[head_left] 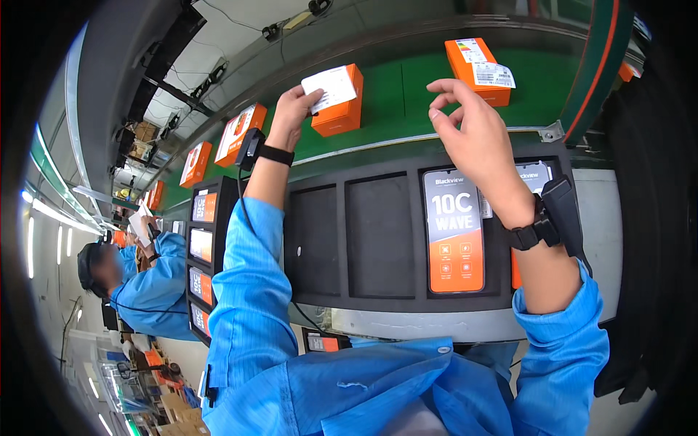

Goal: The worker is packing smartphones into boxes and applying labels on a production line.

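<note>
My left hand (291, 115) pinches the edge of a white printed paper slip (333, 86), which lies over the top of an orange box (342, 120) on the green conveyor belt (403, 87). My right hand (471, 129) is raised over the belt's near edge, fingers curled loosely and apart, holding nothing. Beyond its fingertips stands a second orange box (493, 96) with white labels on top. Below the right hand, a smartphone with a grey-and-orange printed front (456, 232) lies in a slot of a black foam tray (378, 304). Another phone (534, 173) is partly hidden by my right forearm.
More orange boxes (195, 164) line the belt to the left. A second black tray with phones (201, 245) stands beside my left arm. At the far left, a person in a blue jacket (153, 298) handles white paper. A green post (598, 73) rises at the right.
</note>
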Available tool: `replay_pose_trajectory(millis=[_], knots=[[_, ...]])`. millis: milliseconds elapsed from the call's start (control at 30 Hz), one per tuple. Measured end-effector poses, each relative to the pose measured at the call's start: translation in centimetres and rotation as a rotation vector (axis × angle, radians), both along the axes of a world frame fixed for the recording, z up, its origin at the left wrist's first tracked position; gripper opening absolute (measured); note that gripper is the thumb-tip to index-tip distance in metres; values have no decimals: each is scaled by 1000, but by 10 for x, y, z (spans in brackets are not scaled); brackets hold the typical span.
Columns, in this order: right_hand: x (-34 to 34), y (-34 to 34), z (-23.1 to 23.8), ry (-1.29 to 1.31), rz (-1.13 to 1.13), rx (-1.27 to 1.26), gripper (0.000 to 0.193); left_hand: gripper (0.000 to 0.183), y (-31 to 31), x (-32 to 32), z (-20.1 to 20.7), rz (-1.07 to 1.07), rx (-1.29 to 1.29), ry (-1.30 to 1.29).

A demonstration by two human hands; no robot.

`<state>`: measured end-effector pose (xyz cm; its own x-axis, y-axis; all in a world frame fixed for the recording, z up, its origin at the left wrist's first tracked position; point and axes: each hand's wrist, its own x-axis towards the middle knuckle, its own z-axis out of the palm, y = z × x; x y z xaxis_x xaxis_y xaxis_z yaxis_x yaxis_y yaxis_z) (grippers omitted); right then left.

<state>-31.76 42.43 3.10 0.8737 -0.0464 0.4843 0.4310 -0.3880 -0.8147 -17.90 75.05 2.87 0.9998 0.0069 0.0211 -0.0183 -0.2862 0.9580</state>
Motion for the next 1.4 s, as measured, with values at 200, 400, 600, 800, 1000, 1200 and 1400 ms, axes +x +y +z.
replay_pose_trajectory(millis=[200,400,600,800,1000,1200,1400], knots=[[6,-13,-11,71,-22,-88,24,29,25,33,-40,78,83,41],[20,-30,-17,-35,-75,-114,21,42,-21,-27,-14,80,78,-189],[22,-27,-9,-39,-115,-160,21,31,-116,-207,41,-595,400,-145],[17,-39,-11,-1,-104,-198,20,32,-155,-204,7,-456,923,-629],[21,-34,-10,-65,-133,-127,21,34,-171,-206,-4,-337,1064,-712],[14,-41,-7,12,-90,-170,23,31,-181,-202,-5,-283,932,-583],[3,-37,3,-21,-100,-103,15,40,-175,-228,-9,-378,945,-780]])
